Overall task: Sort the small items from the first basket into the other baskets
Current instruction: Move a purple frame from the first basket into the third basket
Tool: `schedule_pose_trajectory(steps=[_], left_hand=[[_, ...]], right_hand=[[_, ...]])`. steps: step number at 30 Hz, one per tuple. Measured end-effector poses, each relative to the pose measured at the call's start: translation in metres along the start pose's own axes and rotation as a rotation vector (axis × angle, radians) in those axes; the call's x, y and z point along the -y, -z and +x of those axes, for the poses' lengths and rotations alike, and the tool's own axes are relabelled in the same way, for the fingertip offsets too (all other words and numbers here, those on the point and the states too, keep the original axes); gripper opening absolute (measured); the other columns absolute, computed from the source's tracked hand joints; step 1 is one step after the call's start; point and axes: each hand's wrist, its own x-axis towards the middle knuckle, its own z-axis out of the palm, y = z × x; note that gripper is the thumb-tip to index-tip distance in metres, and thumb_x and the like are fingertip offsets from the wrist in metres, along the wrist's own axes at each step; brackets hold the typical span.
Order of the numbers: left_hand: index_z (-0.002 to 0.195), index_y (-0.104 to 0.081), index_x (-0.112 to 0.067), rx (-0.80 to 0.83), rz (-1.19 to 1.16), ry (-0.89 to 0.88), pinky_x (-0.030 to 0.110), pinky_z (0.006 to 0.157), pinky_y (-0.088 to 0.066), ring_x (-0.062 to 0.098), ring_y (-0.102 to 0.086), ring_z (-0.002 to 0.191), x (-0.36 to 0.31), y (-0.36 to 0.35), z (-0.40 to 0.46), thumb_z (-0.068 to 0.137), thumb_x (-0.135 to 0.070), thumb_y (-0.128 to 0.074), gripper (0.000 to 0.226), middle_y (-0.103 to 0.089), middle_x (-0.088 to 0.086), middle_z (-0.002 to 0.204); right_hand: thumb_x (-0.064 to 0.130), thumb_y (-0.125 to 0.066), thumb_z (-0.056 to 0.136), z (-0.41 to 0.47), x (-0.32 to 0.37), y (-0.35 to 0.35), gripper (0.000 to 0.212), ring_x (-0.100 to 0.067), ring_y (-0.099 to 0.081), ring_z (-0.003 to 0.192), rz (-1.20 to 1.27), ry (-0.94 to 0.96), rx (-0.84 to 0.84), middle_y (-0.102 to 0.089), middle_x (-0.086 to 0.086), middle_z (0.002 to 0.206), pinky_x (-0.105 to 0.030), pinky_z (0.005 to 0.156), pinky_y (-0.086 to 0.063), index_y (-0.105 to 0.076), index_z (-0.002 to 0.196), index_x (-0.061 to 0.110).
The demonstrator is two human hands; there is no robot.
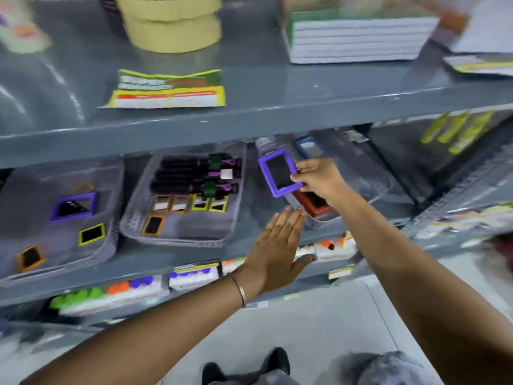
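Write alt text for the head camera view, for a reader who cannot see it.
A person's right hand holds a purple-framed rectangular slate above a grey plastic basket on a grey metal shelf, while the open left hand reaches toward it. Two more grey baskets to the left hold similar small framed slates, purple, yellow and orange.

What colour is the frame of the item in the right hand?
Purple, around a dark centre, pinched by the right hand; head view.

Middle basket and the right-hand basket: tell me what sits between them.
Head view: the open left hand hovers over the gap between the middle basket and right-hand basket, with bare grey shelf farther back.
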Motion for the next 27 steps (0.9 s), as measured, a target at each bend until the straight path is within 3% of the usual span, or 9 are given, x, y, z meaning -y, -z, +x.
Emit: schedule_pose_trajectory(steps=[2,3,5,7,12,16,19,24,27], left_hand=[[0.155,-0.017,-0.001,0.021,-0.008,-0.061,0.041,0.123,-0.006,0.030,-0.010,0.151,-0.020,-0.006,0.028,0.100,-0.055,-0.034,0.079,-0.019,0.014,0.163],[0.155,-0.020,0.000,0.021,-0.018,-0.087,0.041,0.123,-0.008,0.031,-0.013,0.151,-0.032,-0.009,0.042,0.099,-0.055,-0.034,0.079,-0.021,0.015,0.162],[0.152,-0.026,0.002,0.022,-0.045,-0.105,0.043,0.123,-0.014,0.033,-0.021,0.148,-0.046,-0.017,0.058,0.098,-0.055,-0.036,0.079,-0.028,0.018,0.159],[0.150,-0.030,0.004,0.043,-0.037,-0.084,0.044,0.121,-0.018,0.036,-0.028,0.145,-0.056,-0.030,0.068,0.098,-0.054,-0.039,0.079,-0.032,0.020,0.157],[0.149,-0.032,0.006,0.076,0.055,-0.049,0.048,0.119,-0.022,0.038,-0.032,0.143,-0.063,-0.045,0.069,0.099,-0.055,-0.034,0.079,-0.036,0.022,0.154],[0.153,-0.023,0.002,0.059,0.081,-0.040,0.045,0.122,-0.013,0.033,-0.021,0.149,-0.062,-0.045,0.066,0.100,-0.056,-0.033,0.079,-0.026,0.017,0.161],[0.155,-0.016,-0.001,0.079,0.075,-0.016,0.044,0.123,-0.010,0.030,-0.013,0.151,-0.063,-0.046,0.066,0.101,-0.057,-0.032,0.080,-0.018,0.014,0.164],[0.156,-0.015,-0.002,0.093,0.099,-0.012,0.042,0.123,-0.005,0.028,-0.008,0.152,-0.062,-0.046,0.065,0.101,-0.058,-0.033,0.080,-0.014,0.012,0.165],[0.157,-0.011,-0.004,0.091,0.045,-0.012,0.039,0.123,0.000,0.026,-0.002,0.153,-0.061,-0.043,0.064,0.101,-0.056,-0.036,0.081,-0.010,0.010,0.166]], right_hand=[[-0.004,-0.068,0.085,0.017,-0.017,0.042,0.012,0.000,-0.054,0.041,-0.061,-0.022,-0.075,-0.063,0.006,0.052,-0.015,0.043,-0.046,-0.067,0.096,-0.001],[-0.002,-0.066,0.086,0.026,-0.025,0.063,0.016,-0.001,-0.058,0.048,-0.097,-0.046,-0.108,-0.067,0.004,0.058,-0.016,0.050,-0.049,-0.067,0.101,-0.007],[0.005,-0.068,0.085,0.039,-0.036,0.091,0.025,-0.018,-0.069,0.079,-0.256,-0.066,-0.163,-0.075,-0.013,0.091,-0.031,0.076,-0.057,-0.069,0.107,-0.006],[0.012,-0.071,0.083,0.048,-0.045,0.114,0.026,-0.026,-0.069,0.103,-0.470,-0.084,-0.210,-0.073,-0.015,0.110,-0.034,0.088,-0.053,-0.073,0.106,0.001],[0.007,-0.060,0.083,0.077,-0.073,0.127,0.017,-0.033,-0.068,0.106,-0.596,-0.112,-0.197,-0.071,-0.021,0.097,-0.029,0.076,-0.050,-0.068,0.095,-0.002],[0.005,-0.054,0.088,0.076,-0.068,0.121,0.036,-0.040,-0.061,0.116,-0.650,-0.124,-0.200,-0.062,-0.027,0.123,-0.042,0.092,-0.052,-0.055,0.123,-0.004],[0.002,-0.052,0.090,0.073,-0.063,0.117,0.038,-0.043,-0.058,0.119,-0.753,-0.139,-0.194,-0.057,-0.028,0.129,-0.048,0.095,-0.052,-0.050,0.127,-0.004],[0.006,-0.057,0.090,0.068,-0.062,0.108,0.028,-0.039,-0.064,0.106,-0.959,-0.125,-0.197,-0.065,-0.022,0.117,-0.038,0.070,-0.049,-0.061,0.117,0.002],[0.009,-0.059,0.091,0.065,-0.059,0.105,0.027,-0.037,-0.065,0.104,-1.028,-0.133,-0.185,-0.067,-0.019,0.115,-0.036,0.067,-0.044,-0.061,0.117,0.004]])
